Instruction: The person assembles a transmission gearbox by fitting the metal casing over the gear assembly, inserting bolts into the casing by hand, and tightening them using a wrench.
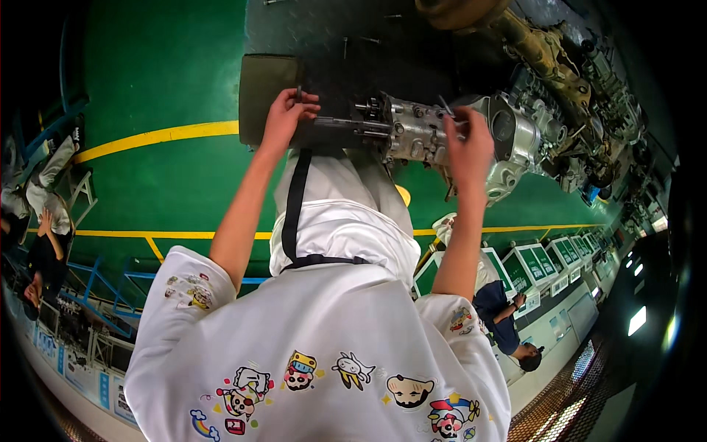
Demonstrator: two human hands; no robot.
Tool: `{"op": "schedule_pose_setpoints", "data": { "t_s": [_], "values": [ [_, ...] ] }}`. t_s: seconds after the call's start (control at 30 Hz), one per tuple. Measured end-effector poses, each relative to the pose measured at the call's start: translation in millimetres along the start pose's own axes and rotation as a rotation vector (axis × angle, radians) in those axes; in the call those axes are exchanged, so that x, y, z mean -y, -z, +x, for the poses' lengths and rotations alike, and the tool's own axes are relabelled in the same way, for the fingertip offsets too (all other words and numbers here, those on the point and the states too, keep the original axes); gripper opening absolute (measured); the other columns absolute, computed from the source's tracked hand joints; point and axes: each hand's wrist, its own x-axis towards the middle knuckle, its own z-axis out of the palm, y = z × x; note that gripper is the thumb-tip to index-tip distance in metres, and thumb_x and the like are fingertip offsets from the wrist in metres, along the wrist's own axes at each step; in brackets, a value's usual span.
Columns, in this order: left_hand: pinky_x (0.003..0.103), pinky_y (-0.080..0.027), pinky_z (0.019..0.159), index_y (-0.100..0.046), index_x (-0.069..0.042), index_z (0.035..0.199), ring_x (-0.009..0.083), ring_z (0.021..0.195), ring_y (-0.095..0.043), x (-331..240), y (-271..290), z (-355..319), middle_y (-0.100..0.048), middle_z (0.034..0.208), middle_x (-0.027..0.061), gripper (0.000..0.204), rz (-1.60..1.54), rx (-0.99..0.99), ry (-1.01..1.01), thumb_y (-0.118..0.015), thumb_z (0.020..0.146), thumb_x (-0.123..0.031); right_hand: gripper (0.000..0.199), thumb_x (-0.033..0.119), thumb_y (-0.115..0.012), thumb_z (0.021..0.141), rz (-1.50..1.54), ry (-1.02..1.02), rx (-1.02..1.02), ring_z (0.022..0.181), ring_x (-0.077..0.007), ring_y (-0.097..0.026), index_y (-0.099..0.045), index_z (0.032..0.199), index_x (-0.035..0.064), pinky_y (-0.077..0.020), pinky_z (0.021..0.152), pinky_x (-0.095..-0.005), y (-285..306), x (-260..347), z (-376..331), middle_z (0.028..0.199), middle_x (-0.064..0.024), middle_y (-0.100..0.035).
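A silver metal gearbox housing [420, 132] lies on its side on the dark workbench, with shafts [346, 127] pointing left out of its end. Over the tips of those shafts, my left hand [286, 118] pinches a small dark part [299, 94], whose kind is too small to make out. My right hand [471, 147] is above the right part of the housing, its fingers curled and slightly blurred. A slim metal rod [446, 106] sticks up from between its thumb and fingers. The hand hides part of the housing beneath it.
Several loose bolts [345, 48] lie farther back on the black workbench [324, 29]. An olive pad [258, 96] covers its left end. To the right stand a larger silver casing [508, 132] and a rusty axle [541, 51]. People are in the background at both sides.
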Motion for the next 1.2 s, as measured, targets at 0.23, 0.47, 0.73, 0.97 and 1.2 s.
{"op": "schedule_pose_setpoints", "data": {
  "t_s": [0.23,0.47,0.73,0.97,1.2],
  "values": [
    [0.031,-0.053,0.081,-0.042,0.005,0.124,0.0222,0.096,-0.066,-9.1,-21.5,-12.7,-0.064,0.112,0.0198,0.031,0.108,0.140,-0.062,-0.052,0.098,-0.008,0.019,0.024,-0.065,0.087,-0.259,0.088,0.163,0.086,-0.0324,-0.064,-0.068,0.095,0.0059,-0.0469,0.077,-0.0423,0.8,-54.8,2.7,0.091,-0.0108,-0.068],
    [0.026,-0.051,0.072,-0.042,-0.001,0.107,0.0187,0.087,-0.068,-34.6,-5.1,-29.9,-0.068,0.098,0.0159,0.018,0.237,0.113,-0.180,-0.054,0.098,-0.011,0.020,0.025,-0.065,0.087,-0.308,0.052,0.095,0.086,-0.0347,-0.064,-0.069,0.094,0.0068,-0.0461,0.081,-0.0429,-6.7,-57.0,3.9,0.090,-0.0142,-0.069],
    [0.023,-0.047,0.067,-0.048,-0.005,0.100,0.0127,0.075,-0.065,-48.9,-8.7,-52.1,-0.068,0.080,0.0070,0.015,0.209,0.126,-0.192,-0.060,0.096,-0.015,0.020,0.029,-0.068,0.084,-0.432,0.052,0.145,0.086,-0.0313,-0.066,-0.071,0.093,0.0112,-0.0447,0.082,-0.0439,-18.5,-57.4,4.1,0.089,-0.0116,-0.070],
    [0.024,-0.046,0.070,-0.048,-0.006,0.103,0.0120,0.077,-0.063,-54.5,-51.4,-71.1,-0.067,0.081,0.0058,0.014,0.237,0.330,-0.219,-0.058,0.097,-0.014,0.022,0.024,-0.066,0.085,-0.339,0.250,-0.182,0.094,-0.0302,-0.060,-0.068,0.103,0.0107,-0.0432,0.082,-0.0434,-15.5,-60.5,-30.0,0.099,-0.0104,-0.066],
    [0.029,-0.048,0.084,-0.046,-0.004,0.107,0.0134,0.089,-0.061,-43.3,-119.3,-124.2,-0.065,0.090,0.0093,0.015,0.212,0.734,-0.031,-0.055,0.097,-0.011,0.032,0.002,-0.065,0.084,0.546,0.185,0.057,0.090,-0.0273,-0.064,-0.063,0.116,0.0056,-0.0519,0.077,-0.0344,24.0,9.3,-145.7,0.100,-0.0129,-0.064]
  ]
}}
